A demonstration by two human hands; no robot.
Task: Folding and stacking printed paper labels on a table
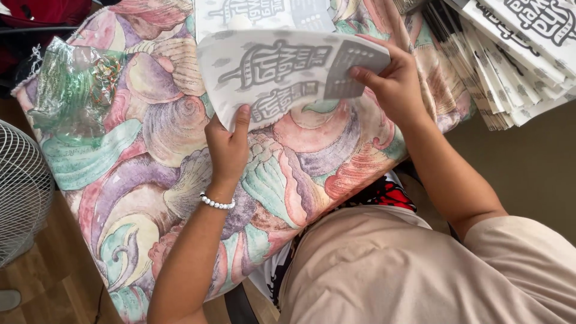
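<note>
A white printed sheet [282, 75], bearing grey graphics and curved into a bend, was held raised above a shell-patterned cloth [168, 138], gripped at two edges.

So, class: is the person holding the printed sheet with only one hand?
No: the left hand grips the sheet at its lower edge and the right hand holds its right side.

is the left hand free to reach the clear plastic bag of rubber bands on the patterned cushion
Probably not right now: the left hand is pinching the white printed sheet, though the patterned cushion between it and the clear plastic bag lies open.
</note>
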